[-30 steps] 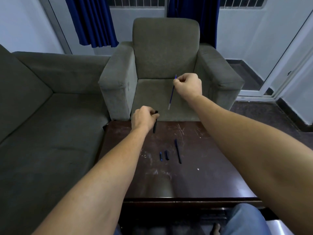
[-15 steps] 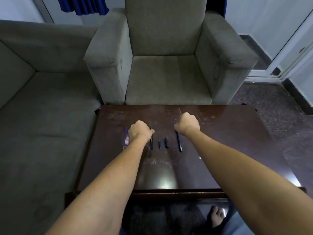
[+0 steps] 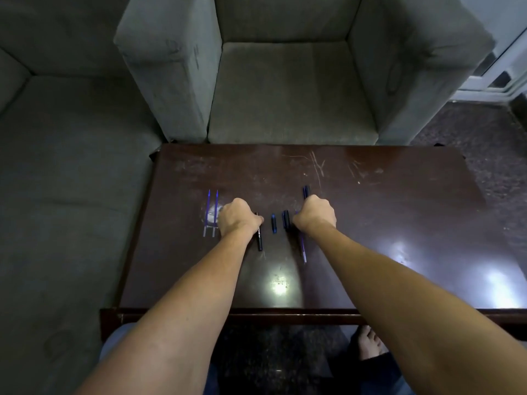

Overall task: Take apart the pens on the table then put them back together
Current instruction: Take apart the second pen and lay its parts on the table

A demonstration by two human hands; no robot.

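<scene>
Fisted left hand (image 3: 239, 219) grips a black pen barrel (image 3: 259, 238); at 3 o'clock, closed right hand (image 3: 315, 215) clutches a blue refill (image 3: 303, 248) on the table (image 3: 399, 212).

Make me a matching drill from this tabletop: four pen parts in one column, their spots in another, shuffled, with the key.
Things:
1. two blue refills
2. black barrel
3. small blue cap
4. thin refill

Places:
A. between the two hands, lying free
B. under the right hand, tail pointing toward the person
C. left of the left hand, side by side
D. at the left hand's inner edge, by the thumb side

Pairs: 1-C, 2-D, 3-A, 4-B
</scene>
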